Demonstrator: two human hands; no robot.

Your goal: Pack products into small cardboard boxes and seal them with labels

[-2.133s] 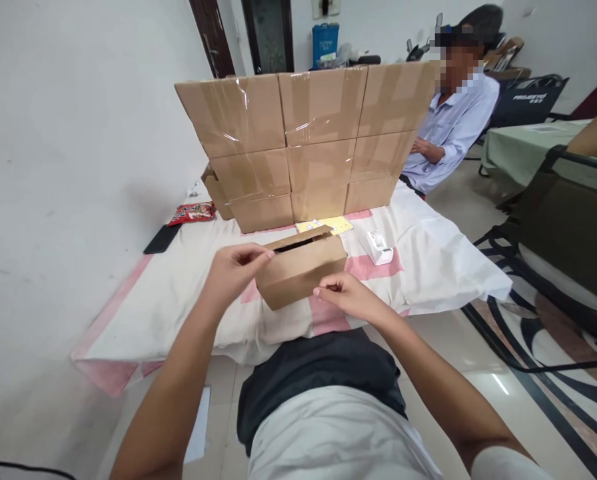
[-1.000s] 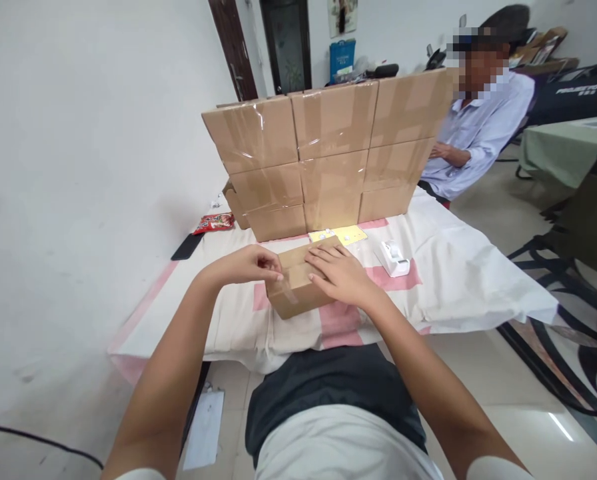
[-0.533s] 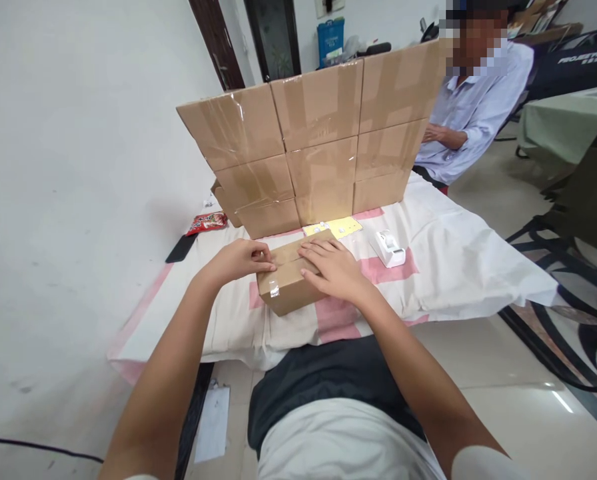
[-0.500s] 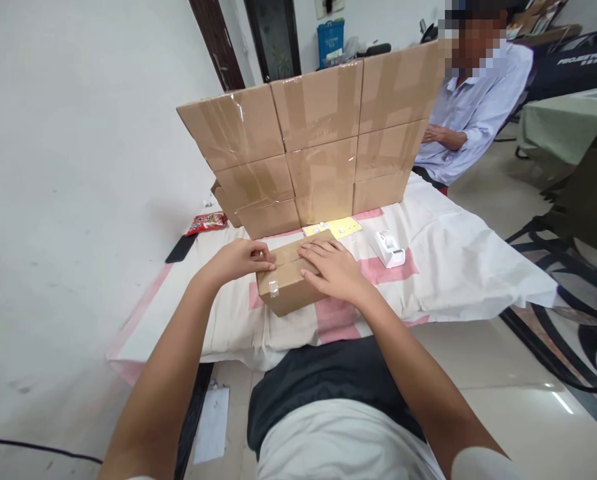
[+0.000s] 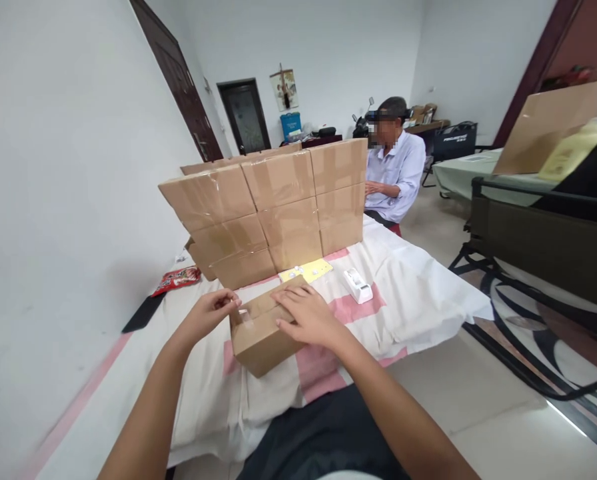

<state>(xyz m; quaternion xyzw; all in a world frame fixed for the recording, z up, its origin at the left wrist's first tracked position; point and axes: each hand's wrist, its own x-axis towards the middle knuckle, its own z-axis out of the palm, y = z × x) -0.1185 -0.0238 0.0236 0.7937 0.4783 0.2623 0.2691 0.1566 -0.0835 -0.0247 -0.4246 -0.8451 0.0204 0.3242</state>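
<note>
A small cardboard box (image 5: 268,347) lies on the cloth-covered table in front of me. My right hand (image 5: 303,313) rests on its top, fingers stretched out flat over the flap seam. At the box's left end, my left hand (image 5: 216,310) has thumb and fingers pinched together. A short strip of clear tape (image 5: 246,317) shows by those fingertips at the top edge, seemingly lifted, with its end between them. To the right of the box stands a white tape dispenser (image 5: 358,287). Behind the box lies a yellow sheet (image 5: 313,270) bearing small whitish bits.
A wall of stacked, taped cardboard boxes (image 5: 288,223) rises at the table's back. Left lie a red packet (image 5: 178,280) and a dark flat object (image 5: 142,313). Another person (image 5: 401,163) sits beyond the stack. A folding chair (image 5: 543,220) stands on the right.
The camera view has tilted up, showing more of the room. My left hand has drawn slightly off the box's left edge; the tape now shows at the top edge rather than on the side. My right hand stays.
</note>
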